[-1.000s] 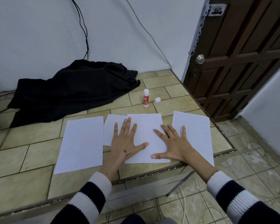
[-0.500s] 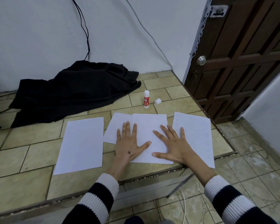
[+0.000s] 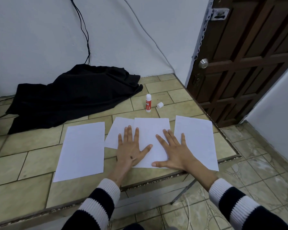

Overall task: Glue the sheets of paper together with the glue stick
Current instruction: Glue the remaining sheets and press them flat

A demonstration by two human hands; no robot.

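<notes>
Centrally, the left hand (image 3: 131, 151) and right hand (image 3: 176, 152) press flat, fingers spread, grasping nothing, on overlapped sheets (image 3: 150, 135) near the tiled ledge's (image 3: 32, 163) front edge; red-labelled glue stick (image 3: 148, 103), wording unreadable, stands uncapped above them.

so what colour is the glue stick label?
Red label, white body on the glue stick; head view.

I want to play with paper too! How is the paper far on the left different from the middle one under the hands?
The left sheet lies alone and untouched; the middle sheet overlaps another sheet. The left hand and right hand press flat on the middle sheet, none on the left sheet. Both are plain white.
</notes>
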